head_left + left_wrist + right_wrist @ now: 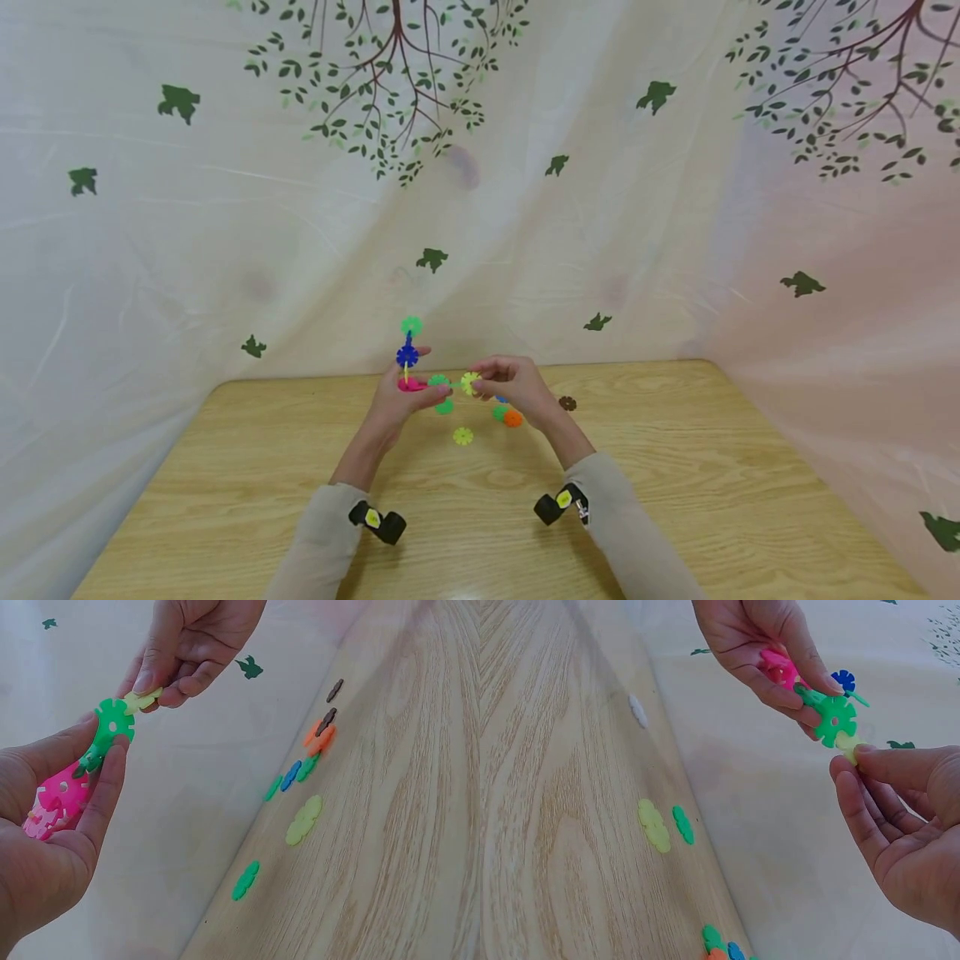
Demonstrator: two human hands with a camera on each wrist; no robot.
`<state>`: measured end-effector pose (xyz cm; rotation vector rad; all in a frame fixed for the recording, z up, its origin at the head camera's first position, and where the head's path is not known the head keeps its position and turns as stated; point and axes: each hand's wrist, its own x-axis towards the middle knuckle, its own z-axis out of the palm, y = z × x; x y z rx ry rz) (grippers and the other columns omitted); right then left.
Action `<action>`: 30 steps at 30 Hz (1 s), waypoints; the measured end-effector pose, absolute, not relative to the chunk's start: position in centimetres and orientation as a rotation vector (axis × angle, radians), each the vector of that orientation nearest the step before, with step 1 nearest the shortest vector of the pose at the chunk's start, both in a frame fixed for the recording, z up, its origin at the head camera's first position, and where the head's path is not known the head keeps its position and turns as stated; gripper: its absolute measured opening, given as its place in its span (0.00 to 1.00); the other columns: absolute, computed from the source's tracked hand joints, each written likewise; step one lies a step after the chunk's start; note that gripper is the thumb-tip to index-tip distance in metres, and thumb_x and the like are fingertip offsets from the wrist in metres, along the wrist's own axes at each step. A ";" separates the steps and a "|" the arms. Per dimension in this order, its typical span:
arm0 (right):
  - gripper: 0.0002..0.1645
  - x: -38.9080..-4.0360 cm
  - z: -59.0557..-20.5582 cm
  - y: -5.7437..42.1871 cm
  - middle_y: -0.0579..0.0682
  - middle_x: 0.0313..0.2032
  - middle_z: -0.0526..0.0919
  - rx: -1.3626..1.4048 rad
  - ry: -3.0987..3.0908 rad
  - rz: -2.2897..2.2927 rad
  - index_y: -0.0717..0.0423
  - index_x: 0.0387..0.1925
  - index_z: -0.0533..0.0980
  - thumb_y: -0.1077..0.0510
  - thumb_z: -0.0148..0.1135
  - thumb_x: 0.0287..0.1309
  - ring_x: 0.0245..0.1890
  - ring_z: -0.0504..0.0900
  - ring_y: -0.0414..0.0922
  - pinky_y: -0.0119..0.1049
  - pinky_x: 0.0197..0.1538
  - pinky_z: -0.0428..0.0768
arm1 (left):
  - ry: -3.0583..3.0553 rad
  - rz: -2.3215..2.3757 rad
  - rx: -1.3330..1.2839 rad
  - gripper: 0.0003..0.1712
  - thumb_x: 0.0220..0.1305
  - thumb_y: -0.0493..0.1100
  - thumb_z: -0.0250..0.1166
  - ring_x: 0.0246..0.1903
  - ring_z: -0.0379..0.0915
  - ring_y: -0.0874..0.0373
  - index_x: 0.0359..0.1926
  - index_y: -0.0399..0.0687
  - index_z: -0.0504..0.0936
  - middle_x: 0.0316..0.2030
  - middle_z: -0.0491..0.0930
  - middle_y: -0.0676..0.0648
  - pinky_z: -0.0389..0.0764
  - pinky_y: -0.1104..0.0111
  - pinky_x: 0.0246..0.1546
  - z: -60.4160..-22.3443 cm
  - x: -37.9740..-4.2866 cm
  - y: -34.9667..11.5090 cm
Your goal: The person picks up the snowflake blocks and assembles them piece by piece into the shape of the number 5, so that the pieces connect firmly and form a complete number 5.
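We identify the notched discs [844,718] as smooth plastic with a low sheen. We see a wood-grain tabletop [465,517], lightly glossy; a backdrop [510,283] of creased, faintly shiny sheeting; and sleeves [321,533] of matt cloth.

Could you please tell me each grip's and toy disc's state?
Left grip: holding joined discs
Right grip: pinching yellow disc
Joined discs: linked, aloft
Pinched disc: touching joined ones
Loose yellow disc: on table
White disc: on table
Orange disc: on table
Brown discs: on table
Blue disc: on table
Loose green discs: on table
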<state>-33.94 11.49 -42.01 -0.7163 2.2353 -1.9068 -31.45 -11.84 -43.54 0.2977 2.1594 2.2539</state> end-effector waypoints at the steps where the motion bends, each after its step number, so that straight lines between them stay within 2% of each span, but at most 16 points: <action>1: 0.15 -33.9 -42.0 11.5 0.50 0.34 0.86 -0.714 2.233 -1.909 0.68 0.51 0.82 0.66 0.66 0.65 0.33 0.86 0.42 0.40 0.44 0.88 | 2.158 2.255 0.305 0.41 0.61 0.36 0.74 0.37 0.88 0.51 0.71 0.51 0.66 0.37 0.88 0.47 0.88 0.62 0.46 -43.5 -31.4 -11.8; 8: 0.13 -33.9 -42.0 11.4 0.45 0.30 0.86 -0.720 2.231 -1.913 0.71 0.48 0.82 0.69 0.67 0.63 0.31 0.86 0.40 0.48 0.46 0.88 | 2.158 2.244 0.355 0.39 0.60 0.35 0.74 0.34 0.88 0.53 0.70 0.49 0.69 0.34 0.87 0.49 0.88 0.64 0.44 -43.5 -31.3 -11.9; 15: 0.13 -34.0 -42.1 11.5 0.43 0.29 0.86 -0.759 2.225 -1.917 0.73 0.48 0.82 0.70 0.67 0.62 0.29 0.86 0.39 0.37 0.40 0.89 | 2.155 2.213 0.369 0.38 0.60 0.35 0.74 0.33 0.87 0.58 0.69 0.52 0.70 0.33 0.87 0.51 0.87 0.65 0.44 -43.4 -31.3 -12.0; 24: 0.13 -34.0 -42.1 11.6 0.43 0.28 0.86 -0.775 2.214 -1.926 0.73 0.48 0.82 0.69 0.67 0.62 0.28 0.85 0.38 0.32 0.38 0.87 | 2.173 2.179 0.371 0.38 0.59 0.35 0.75 0.32 0.86 0.58 0.69 0.51 0.70 0.31 0.85 0.52 0.85 0.65 0.44 -43.0 -31.3 -11.9; 30: 0.14 -33.9 -42.0 11.5 0.42 0.28 0.86 -0.791 2.183 -1.951 0.75 0.48 0.81 0.69 0.67 0.62 0.28 0.85 0.38 0.33 0.38 0.87 | 2.180 2.174 0.391 0.37 0.59 0.35 0.75 0.29 0.84 0.58 0.67 0.51 0.71 0.27 0.82 0.53 0.84 0.64 0.42 -42.6 -31.1 -12.0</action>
